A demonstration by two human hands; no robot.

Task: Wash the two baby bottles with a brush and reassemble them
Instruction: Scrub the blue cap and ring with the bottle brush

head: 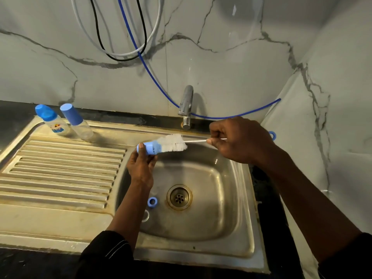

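Note:
Above the sink basin (227,198), my left hand (141,168) grips a small blue bottle cap (150,149) held on its side. My right hand (237,139) pinches the thin white handle of a bottle brush (174,144), whose white bristles are partly inside the cap's opening. Two clear baby bottles stand on the drainboard at the back left. One bottle (57,125) carries a printed label and a blue top, and the other bottle (80,127) wears a tall blue cap. A blue ring (152,201) and a clear piece (145,216) lie in the basin beside my left forearm.
The chrome tap (186,105) stands behind the basin and no water runs from it. The drain (179,197) is in the basin's middle. The ribbed drainboard (60,174) stretches left. A blue hose (241,114) and hanging cables run along the marble wall.

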